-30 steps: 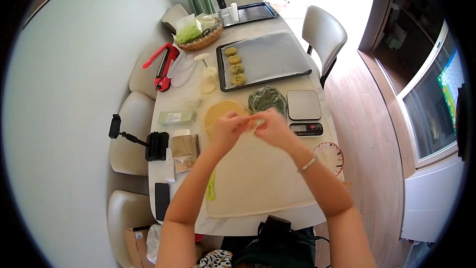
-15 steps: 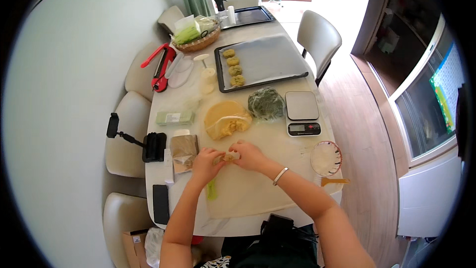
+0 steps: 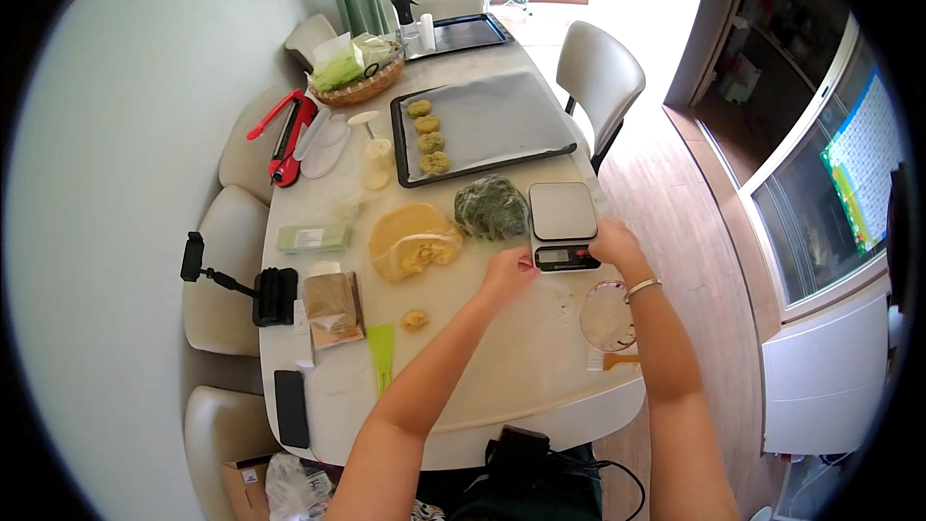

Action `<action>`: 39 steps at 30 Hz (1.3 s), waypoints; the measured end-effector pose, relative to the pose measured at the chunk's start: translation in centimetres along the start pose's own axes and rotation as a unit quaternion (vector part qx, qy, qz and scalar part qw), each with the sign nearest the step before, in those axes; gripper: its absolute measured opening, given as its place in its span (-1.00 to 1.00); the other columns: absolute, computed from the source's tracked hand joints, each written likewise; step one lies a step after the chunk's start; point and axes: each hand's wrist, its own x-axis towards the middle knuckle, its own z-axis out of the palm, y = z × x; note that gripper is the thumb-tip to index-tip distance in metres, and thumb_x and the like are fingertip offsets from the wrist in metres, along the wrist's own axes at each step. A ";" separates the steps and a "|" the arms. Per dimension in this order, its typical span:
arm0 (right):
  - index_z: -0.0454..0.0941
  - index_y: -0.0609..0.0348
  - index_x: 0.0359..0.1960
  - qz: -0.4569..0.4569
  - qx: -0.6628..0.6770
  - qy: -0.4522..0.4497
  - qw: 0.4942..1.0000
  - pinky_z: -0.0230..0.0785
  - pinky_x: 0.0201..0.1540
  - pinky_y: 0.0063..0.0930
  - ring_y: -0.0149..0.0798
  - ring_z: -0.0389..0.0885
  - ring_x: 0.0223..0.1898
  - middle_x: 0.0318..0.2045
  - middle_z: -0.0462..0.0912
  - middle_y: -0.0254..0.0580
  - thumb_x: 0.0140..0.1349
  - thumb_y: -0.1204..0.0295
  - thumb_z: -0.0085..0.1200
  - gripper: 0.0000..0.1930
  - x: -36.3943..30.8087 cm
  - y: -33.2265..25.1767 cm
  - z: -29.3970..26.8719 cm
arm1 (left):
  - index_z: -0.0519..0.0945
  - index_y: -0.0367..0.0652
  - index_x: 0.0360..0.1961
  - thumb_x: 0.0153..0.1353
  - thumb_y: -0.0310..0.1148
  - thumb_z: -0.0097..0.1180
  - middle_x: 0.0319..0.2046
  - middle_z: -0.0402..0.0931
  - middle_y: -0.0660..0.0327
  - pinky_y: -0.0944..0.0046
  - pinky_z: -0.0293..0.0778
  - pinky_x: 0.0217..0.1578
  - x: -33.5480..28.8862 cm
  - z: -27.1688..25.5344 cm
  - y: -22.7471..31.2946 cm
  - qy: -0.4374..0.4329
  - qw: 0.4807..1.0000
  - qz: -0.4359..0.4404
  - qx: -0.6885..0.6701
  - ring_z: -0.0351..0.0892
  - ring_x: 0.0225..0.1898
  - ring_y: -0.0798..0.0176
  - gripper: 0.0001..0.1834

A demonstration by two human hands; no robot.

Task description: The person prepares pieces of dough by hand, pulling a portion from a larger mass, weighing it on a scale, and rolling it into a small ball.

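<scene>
A white kitchen scale (image 3: pixel 562 212) with a metal plate and dark display lies to the right of my middle. My left hand (image 3: pixel 509 275) has its fingers closed at the scale's near left corner. Across from it, my right hand (image 3: pixel 614 243) is closed on the scale's near right edge. A small lump of yellow dough (image 3: pixel 415 319) rests alone on the mat. Farther off sit a large yellow dough mass (image 3: pixel 413 239), torn at its near side, and a dark green dough mass (image 3: pixel 492 208) under plastic film.
A lined baking tray (image 3: pixel 502 125) holds a column of several round dough pieces (image 3: pixel 429 143). A lime-green scraper (image 3: pixel 380 357) lies at left, near a brown packet (image 3: pixel 333 304) and a phone (image 3: pixel 290 409). At right are a bowl (image 3: pixel 608 315) and a brush (image 3: pixel 617 360).
Both hands have let go of the small yellow lump, which now lies on the mat, and have moved right to the scale. The green scraper is no longer covered by my arm.
</scene>
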 end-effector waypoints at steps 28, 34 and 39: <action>0.40 0.03 -0.09 -0.392 0.173 0.106 0.897 0.44 -0.18 -0.10 -0.01 0.55 -0.14 -0.14 0.40 -0.07 0.02 0.52 0.09 -0.64 -5.7 -17.9 5.6 | 0.63 -0.10 -0.20 -0.14 -0.55 0.28 -0.25 0.47 0.14 0.10 0.42 -0.11 -5.2 -13.8 -0.3 0.178 0.912 0.143 0.341 0.45 -0.12 0.01 -0.62; 0.42 0.02 -0.12 -0.422 0.070 0.211 0.879 0.41 -0.29 -0.28 -0.16 0.55 -0.18 -0.26 0.43 -0.20 -0.08 0.32 0.29 -0.55 -5.1 -19.3 6.9 | 0.64 -0.15 -0.22 -0.13 -0.52 0.30 -0.27 0.46 0.11 0.14 0.46 -0.24 -4.6 -15.6 -2.4 0.152 0.947 0.147 0.242 0.50 -0.24 0.02 -0.66; 0.51 0.12 -0.29 -0.465 0.004 0.259 0.846 0.45 -0.38 -0.34 -0.23 0.58 -0.30 -0.35 0.48 -0.24 -0.13 0.30 0.32 -0.64 -3.3 -19.4 7.6 | 0.61 -0.11 -0.18 -0.20 -0.42 0.35 -0.26 0.45 0.12 0.12 0.45 -0.18 -4.7 -14.7 -1.5 0.149 0.924 0.163 0.312 0.47 -0.16 0.01 -0.57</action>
